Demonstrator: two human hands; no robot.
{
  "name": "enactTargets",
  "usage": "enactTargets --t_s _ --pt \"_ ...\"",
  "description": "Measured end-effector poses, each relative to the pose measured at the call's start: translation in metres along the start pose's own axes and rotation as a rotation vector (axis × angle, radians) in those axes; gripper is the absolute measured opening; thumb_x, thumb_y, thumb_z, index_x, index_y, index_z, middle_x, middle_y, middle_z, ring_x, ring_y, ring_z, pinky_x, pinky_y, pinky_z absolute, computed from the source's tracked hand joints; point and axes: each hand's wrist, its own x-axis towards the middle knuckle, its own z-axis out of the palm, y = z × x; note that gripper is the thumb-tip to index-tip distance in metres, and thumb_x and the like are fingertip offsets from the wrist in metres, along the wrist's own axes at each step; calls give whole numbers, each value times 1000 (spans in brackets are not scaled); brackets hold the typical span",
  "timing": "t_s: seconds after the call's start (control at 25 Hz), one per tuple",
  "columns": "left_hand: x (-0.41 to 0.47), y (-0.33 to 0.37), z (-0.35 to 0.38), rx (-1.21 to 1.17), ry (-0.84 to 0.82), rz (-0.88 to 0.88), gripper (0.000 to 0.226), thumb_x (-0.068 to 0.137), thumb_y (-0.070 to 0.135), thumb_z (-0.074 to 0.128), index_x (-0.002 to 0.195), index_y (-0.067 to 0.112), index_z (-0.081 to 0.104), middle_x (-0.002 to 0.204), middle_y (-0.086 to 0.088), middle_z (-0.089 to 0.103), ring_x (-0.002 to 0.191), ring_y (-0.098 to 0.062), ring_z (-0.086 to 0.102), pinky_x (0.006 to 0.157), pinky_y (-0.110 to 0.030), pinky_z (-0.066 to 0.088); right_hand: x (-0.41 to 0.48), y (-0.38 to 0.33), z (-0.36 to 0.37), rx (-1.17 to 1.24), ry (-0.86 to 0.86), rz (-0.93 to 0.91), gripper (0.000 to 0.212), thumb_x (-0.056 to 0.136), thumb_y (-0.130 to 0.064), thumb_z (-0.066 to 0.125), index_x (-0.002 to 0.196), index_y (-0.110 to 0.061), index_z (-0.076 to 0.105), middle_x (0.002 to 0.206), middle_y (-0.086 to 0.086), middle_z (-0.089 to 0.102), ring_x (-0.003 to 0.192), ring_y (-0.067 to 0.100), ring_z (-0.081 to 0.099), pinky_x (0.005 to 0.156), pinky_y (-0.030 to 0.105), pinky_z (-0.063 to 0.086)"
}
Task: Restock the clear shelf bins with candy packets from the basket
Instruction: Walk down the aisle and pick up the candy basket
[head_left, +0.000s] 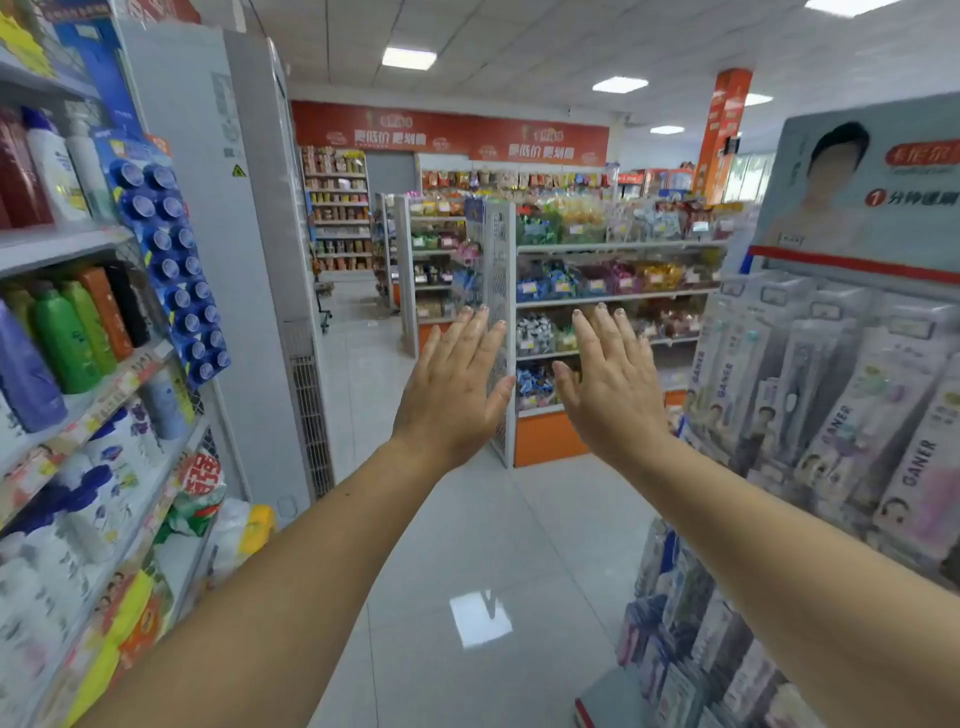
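Mid-aisle, up front: left hand (452, 387) and right hand (610, 384) raised side by side, fingers straight and loose, gripping nothing.
Far shelf (613, 297): clear bins (597, 283) of candy packets (660, 273), way past both hands, bit blurry from here.
Near left: rows of shampoo bottles (67, 338).
Near right: hanging GANER toothbrush packs (852, 395).

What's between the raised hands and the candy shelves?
Head view: only bare glossy grey floor tiles separate left hand, right hand and the white candy-stocked shelves.
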Motion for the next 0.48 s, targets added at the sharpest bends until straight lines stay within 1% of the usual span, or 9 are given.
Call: enactTargets --t_s 0.08,0.2,0.28,0.4,0.48 --pt "-2 -8 25 6 -63 -5 64 99 47 24 156 18 18 164 -2 10 151 -17 3 121 -35 -5 -3 8 28 -34 -52 15 61 102 -43 29 155 -18 13 163 6 6 150 22 -1 122 44 2" --pt "-16 -20 78 7 -200 -38 63 100 47 24 155 18 18 164 -3 11 151 -18 4 123 -38 -1 -19 29 87 -43 -165 70 60 101 -42 29 155 -17 15 162 7 10 150 24 2 122 45 4" --pt "-21 -29 115 -2 -266 -55 61 102 44 28 155 16 17 164 -4 11 151 -19 4 123 -39 0 -25 45 126 -36 -224 99 60 101 -41 32 154 -18 15 162 8 10 150 25 2 121 47 5" --pt "-21 -44 171 0 -363 -85 61 103 42 31 156 16 14 164 -5 8 151 -18 1 123 -39 -1 -27 68 181 -43 -347 137 62 102 -41 31 155 -17 12 162 9 8 150 27 1 121 46 3" --pt "-24 -49 213 -16 -437 -85 61 103 41 31 156 16 15 164 -5 10 151 -19 3 123 -39 0 -31 83 221 -43 -444 160 62 102 -40 31 154 -14 12 162 12 9 150 28 2 121 46 4"
